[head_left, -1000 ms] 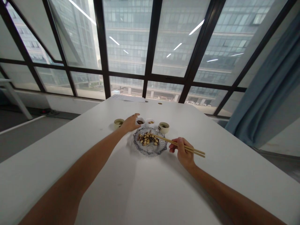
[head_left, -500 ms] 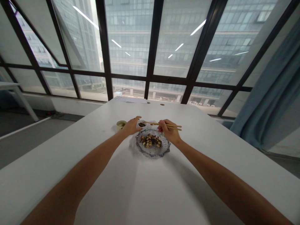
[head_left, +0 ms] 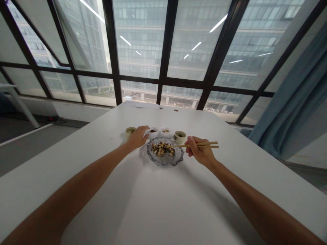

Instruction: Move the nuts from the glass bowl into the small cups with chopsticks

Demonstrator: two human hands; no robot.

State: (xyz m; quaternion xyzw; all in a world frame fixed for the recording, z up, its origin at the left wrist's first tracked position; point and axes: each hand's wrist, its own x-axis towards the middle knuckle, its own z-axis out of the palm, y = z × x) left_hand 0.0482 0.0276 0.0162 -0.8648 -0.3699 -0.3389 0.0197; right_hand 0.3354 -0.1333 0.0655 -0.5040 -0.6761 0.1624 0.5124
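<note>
A clear glass dish with mixed light and dark beans sits mid-table. My right hand is closed on a pair of wooden chopsticks, held level with the tips over the beans. My left hand rests against a small white cup with dark contents, its thumb at the rim. Beside that stands a second white cup with light beans. A beige cup sits left of my left hand and another beige cup right of the white ones.
The white table runs to a far edge under a wall of black-framed windows. Papers lie at that far edge. A blue curtain hangs on the right, and another white table's leg stands at the far left.
My right hand went from the dish up to the white cups with the chopsticks, then came back right; the tips are over the beans again. My left hand stayed at the white cup.
</note>
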